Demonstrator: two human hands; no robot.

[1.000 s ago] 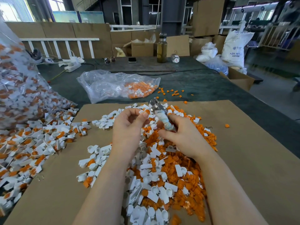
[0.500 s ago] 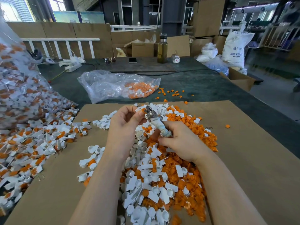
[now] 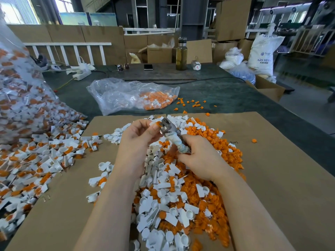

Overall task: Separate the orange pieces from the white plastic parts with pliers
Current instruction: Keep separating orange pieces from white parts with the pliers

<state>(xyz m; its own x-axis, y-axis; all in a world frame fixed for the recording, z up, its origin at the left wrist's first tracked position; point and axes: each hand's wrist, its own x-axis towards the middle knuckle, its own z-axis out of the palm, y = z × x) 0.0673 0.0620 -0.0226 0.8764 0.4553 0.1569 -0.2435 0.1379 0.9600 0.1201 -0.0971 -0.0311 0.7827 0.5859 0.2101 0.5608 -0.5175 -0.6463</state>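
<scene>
My right hand (image 3: pixel 199 160) grips the taped handles of the pliers (image 3: pixel 171 134), whose metal jaws point up and left. My left hand (image 3: pixel 137 140) pinches a white plastic part with an orange piece (image 3: pixel 157 124) right at the jaws. Whether the jaws bite the orange piece I cannot tell. Both hands hover over a mixed heap of white parts (image 3: pixel 163 196) and loose orange pieces (image 3: pixel 208 142) on a brown cardboard sheet (image 3: pixel 281 187).
Unseparated white-and-orange parts (image 3: pixel 36 160) spill from a big clear bag (image 3: pixel 21 98) at the left. A smaller clear bag (image 3: pixel 134 96) with orange pieces lies beyond the cardboard. A bottle (image 3: pixel 181 55), a phone (image 3: pixel 148 67) and glasses (image 3: pixel 123 67) sit at the table's far side.
Both hands have drifted left and slightly toward me with the pliers. The left hand's part stays at the pliers' jaws.
</scene>
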